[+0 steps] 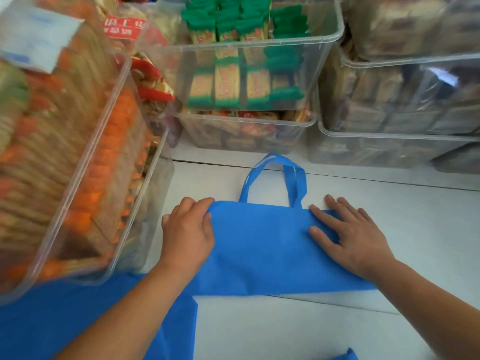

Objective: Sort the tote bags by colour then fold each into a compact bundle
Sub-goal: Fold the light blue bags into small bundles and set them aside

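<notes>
Tubs (241, 43) hold snack packets (227, 84) behind blue tote bag (262, 245).

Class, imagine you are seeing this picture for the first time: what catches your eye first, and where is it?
A bright blue bag lies flat mid-frame on a white table, handles pointing away. The left hand grips its left edge and the right hand presses flat on its right end. Clear bins of snack packs crowd the back and left.

Head-worn view, close, forward and down
</notes>
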The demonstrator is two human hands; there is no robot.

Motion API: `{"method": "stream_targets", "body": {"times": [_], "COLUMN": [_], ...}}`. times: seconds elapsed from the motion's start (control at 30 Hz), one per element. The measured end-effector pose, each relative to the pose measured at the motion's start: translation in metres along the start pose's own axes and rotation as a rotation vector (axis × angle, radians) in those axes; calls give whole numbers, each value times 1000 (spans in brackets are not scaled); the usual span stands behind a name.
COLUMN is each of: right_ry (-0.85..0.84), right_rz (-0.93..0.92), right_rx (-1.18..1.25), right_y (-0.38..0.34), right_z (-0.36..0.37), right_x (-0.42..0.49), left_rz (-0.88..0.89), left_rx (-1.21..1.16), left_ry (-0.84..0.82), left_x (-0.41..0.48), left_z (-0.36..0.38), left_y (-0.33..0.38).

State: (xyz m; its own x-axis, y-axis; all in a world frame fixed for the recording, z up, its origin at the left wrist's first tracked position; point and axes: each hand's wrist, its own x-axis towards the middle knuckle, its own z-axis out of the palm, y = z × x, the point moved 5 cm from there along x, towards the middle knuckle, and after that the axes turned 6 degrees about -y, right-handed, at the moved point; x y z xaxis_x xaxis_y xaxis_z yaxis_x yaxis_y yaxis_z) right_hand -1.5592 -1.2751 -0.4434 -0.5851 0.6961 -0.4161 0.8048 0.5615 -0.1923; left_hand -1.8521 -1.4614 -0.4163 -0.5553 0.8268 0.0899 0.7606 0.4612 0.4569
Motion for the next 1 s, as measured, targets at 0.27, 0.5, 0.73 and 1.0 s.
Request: {"method": "stream_targets", "body": {"times": [0.27,0.5,0.73,1.0], "right_ry": [69,266,351,199], "right_rz": [-7,30,-18,145], "right_rx": [-95,-148,-103,20], "right_y": [-3,1,40,39], "right_z": [12,14,-1,7], "right_x": [0,-3,-26,-32], "left_rz": [91,182,269,-107], "left_rx": [330,383,414,299], "left_ry": [-113,-363,-346,-178], "left_x": [-47,-87,-40,-42], "left_z": [11,52,82,44], "left_y": [-4,10,47,36]}}
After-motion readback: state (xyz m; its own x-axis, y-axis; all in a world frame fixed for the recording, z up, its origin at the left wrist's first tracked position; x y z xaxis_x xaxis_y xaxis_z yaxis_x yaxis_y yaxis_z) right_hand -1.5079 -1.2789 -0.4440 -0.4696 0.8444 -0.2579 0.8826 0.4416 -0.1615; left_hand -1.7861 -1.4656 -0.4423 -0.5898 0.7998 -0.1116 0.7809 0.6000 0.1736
